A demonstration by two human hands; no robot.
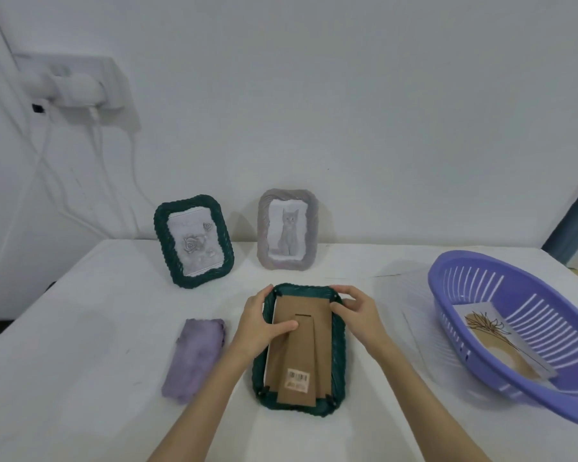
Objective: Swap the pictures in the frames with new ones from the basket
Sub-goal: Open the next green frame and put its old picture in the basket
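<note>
**Backing board: thin, bends easy**

Basket [501, 315] at 3 o'clock w/ one print inside. Green frame [339, 355] lies face-down, dead centre. Left hand [261, 323] thumb flat on cardboard back [301, 348]; right hand [359, 313] fingertips pinch top corner (clip probably). Looks light, flexy; lift by edges.

Head view looks down, close over table [80, 378].
</note>
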